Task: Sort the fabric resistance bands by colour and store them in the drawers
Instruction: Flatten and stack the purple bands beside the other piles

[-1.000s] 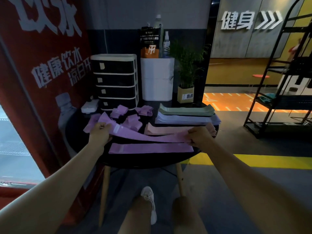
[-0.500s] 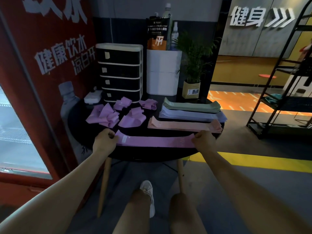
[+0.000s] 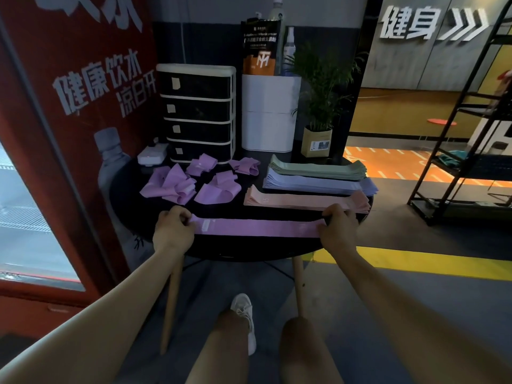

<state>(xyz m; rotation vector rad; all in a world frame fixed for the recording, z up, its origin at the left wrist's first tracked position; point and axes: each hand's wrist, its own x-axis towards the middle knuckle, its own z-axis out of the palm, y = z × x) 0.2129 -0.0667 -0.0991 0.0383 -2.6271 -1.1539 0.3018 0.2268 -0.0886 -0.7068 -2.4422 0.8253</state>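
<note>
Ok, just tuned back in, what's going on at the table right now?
A person is sorting bands. The left hand and right hand each grip an end of a purple band, flat at the table's near edge. Green, lavender and pink stacks lie flat; crumpled purple bands wait. The drawer unit is closed.

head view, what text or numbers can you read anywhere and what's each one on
"健康饮水 凉白开": white characters on the red panel.
"健身" with arrows: raised sign on the grey wall.
Pouch: small print, too blurred to read.
Pink band: a small number, too blurred to read.
Drawer unit: tags on its drawers, nothing legible.
Plant pot: label unreadable.
</note>
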